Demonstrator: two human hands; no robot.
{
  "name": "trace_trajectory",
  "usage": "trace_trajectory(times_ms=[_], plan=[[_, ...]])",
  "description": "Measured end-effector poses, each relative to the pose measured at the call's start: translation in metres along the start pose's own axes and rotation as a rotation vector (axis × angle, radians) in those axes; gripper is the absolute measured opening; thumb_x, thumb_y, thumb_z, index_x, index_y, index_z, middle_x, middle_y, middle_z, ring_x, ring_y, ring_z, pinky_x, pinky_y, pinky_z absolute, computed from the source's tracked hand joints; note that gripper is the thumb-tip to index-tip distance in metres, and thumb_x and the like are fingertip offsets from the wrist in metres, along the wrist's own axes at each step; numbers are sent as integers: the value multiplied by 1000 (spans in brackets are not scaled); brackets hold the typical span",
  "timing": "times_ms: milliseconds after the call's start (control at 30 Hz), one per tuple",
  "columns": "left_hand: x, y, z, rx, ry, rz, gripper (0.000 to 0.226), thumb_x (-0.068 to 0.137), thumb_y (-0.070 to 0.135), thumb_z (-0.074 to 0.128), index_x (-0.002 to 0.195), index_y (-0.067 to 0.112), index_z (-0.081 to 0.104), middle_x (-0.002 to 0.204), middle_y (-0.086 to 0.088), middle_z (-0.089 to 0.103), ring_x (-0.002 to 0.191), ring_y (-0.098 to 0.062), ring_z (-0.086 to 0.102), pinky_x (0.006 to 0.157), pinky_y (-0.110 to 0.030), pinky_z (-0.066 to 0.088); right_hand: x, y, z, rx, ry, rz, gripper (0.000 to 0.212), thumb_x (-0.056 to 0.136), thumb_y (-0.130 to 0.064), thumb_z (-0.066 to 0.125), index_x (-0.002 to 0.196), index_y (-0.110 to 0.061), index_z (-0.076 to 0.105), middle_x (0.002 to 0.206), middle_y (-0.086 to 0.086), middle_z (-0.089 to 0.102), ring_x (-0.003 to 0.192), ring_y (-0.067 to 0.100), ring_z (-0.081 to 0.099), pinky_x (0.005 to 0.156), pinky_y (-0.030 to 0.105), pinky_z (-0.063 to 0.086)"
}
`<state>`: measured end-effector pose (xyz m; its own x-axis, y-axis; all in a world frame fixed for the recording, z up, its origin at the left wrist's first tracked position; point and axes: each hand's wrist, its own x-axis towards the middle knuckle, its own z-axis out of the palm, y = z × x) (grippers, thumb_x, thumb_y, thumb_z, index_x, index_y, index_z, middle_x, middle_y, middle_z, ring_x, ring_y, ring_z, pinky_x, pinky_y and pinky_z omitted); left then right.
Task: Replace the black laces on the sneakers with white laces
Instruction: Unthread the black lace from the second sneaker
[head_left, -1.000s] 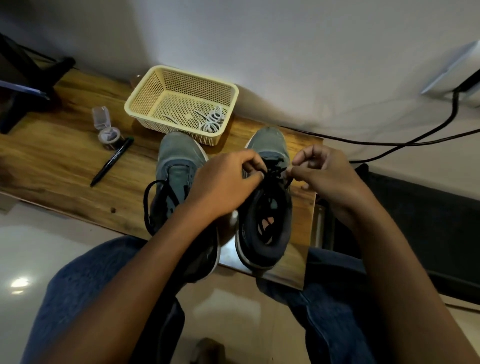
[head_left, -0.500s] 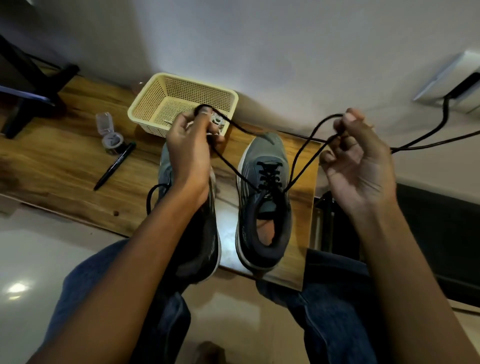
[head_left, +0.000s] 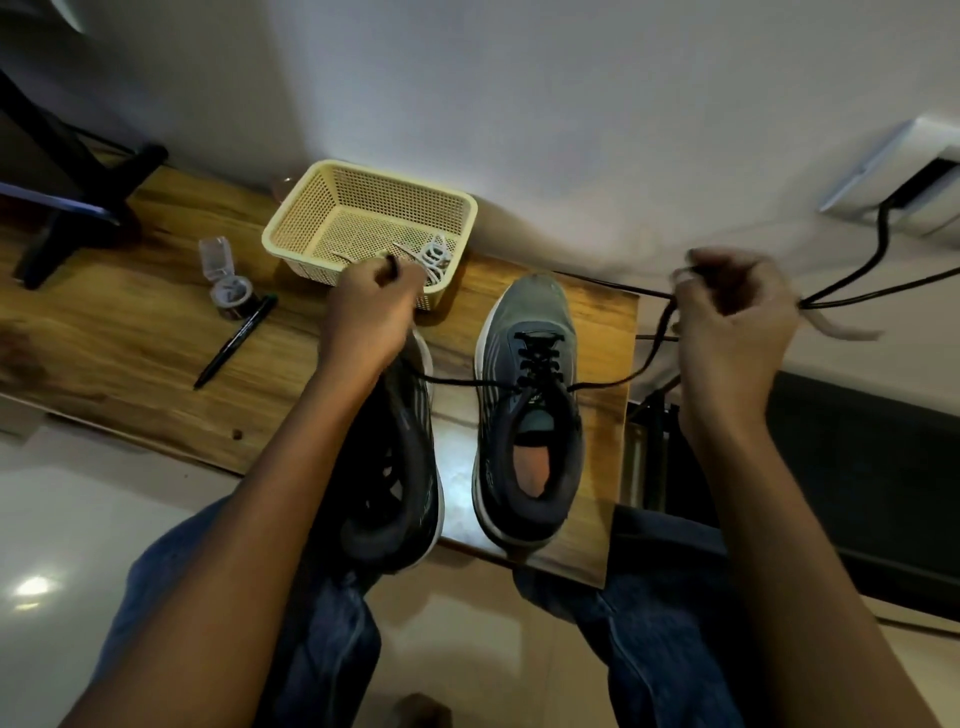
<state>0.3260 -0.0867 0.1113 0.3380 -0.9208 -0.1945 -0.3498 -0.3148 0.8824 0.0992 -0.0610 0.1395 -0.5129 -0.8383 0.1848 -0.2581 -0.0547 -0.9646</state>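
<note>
Two grey sneakers stand on the wooden table (head_left: 119, 332). The right sneaker (head_left: 530, 415) is threaded with a black lace (head_left: 537, 358), untied, its two ends stretched out sideways. My left hand (head_left: 371, 317) pinches the lace's left end above the left sneaker (head_left: 400, 467), which my forearm partly hides. My right hand (head_left: 732, 317), off the table's right edge, grips the right end with curled fingers. White laces (head_left: 434, 260) lie in the cream basket (head_left: 311, 218) behind my left hand.
A black pen (head_left: 236, 340) and a small clear container (head_left: 228, 286) with its lid open lie left of the basket. A black stand (head_left: 78, 208) occupies the far left. Black cables (head_left: 878, 270) run along the wall at right. My knees sit under the table's near edge.
My hands untied the knot on the right sneaker and drew the lace ends apart, first up, now lower and wider to each side. The lace runs almost level.
</note>
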Motion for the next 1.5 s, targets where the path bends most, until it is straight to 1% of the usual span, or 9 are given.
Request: trace_trajectory(times_ms=[133, 267, 367, 467, 700, 967, 1200, 1400, 1500], plan=[[-10, -4, 5, 747, 46, 91, 45, 87, 61, 49, 97, 24, 72, 102, -3, 68, 101, -26, 60, 89, -41, 41, 1, 9, 5, -226, -393, 202, 29, 91, -3, 57, 116, -16, 63, 108, 3, 66, 99, 18, 64, 83, 31, 55], [-17, 8, 7, 616, 205, 390, 29, 85, 50, 58, 98, 24, 63, 99, 6, 67, 98, -21, 59, 87, -39, 36, -2, 9, 10, -327, -561, 173, 44, 94, 1, 50, 135, -17, 51, 134, 3, 55, 123, 15, 53, 102, 37, 47], [-28, 12, 17, 435, -54, 545, 11, 84, 41, 65, 89, 31, 62, 87, 16, 62, 89, -12, 59, 94, -44, 43, -4, 12, 11, -472, -592, 78, 43, 95, -2, 49, 135, -19, 52, 139, -1, 51, 127, 15, 48, 99, 29, 44], [-40, 10, 31, 500, -366, 589, 11, 82, 42, 69, 90, 37, 65, 97, 15, 62, 98, -10, 53, 95, -40, 39, -5, 15, 11, -636, -574, -37, 21, 92, -15, 60, 110, -24, 65, 124, 0, 57, 120, 21, 50, 93, 33, 44], [-48, 8, 46, 813, -307, 751, 20, 85, 49, 62, 98, 33, 66, 108, 10, 63, 108, -14, 52, 88, -35, 33, -10, 12, 10, -724, -853, 49, 17, 82, -27, 74, 78, -21, 58, 76, -4, 60, 68, 8, 54, 54, 21, 37], [-51, 7, 47, 677, -433, 655, 12, 95, 31, 53, 102, 21, 56, 107, 1, 57, 98, -20, 55, 81, -37, 43, -13, 3, 10, -711, -846, 156, 17, 79, -19, 75, 83, -9, 62, 82, 12, 67, 78, 27, 68, 73, 45, 58], [-46, 4, 39, 506, -482, 479, 3, 97, 25, 50, 96, 23, 49, 100, 1, 56, 89, -19, 54, 75, -35, 42, -13, 5, 13, -618, -768, 255, 15, 80, -8, 74, 70, -11, 62, 72, 4, 67, 70, 18, 69, 71, 39, 60], [-51, 1, 42, 504, -325, 374, 8, 99, 28, 48, 98, 21, 52, 90, 5, 58, 87, -22, 58, 71, -34, 43, -13, 6, 15, -601, -720, 285, 13, 79, -6, 74, 71, -2, 64, 74, 11, 70, 74, 21, 70, 75, 43, 59], [-56, 1, 47, 582, -208, 489, 10, 96, 30, 52, 105, 26, 54, 100, 7, 64, 95, -20, 58, 91, -40, 41, -11, 8, 13, -611, -697, 267, 13, 79, -6, 74, 73, -3, 64, 76, 10, 69, 78, 23, 69, 77, 45, 58]])
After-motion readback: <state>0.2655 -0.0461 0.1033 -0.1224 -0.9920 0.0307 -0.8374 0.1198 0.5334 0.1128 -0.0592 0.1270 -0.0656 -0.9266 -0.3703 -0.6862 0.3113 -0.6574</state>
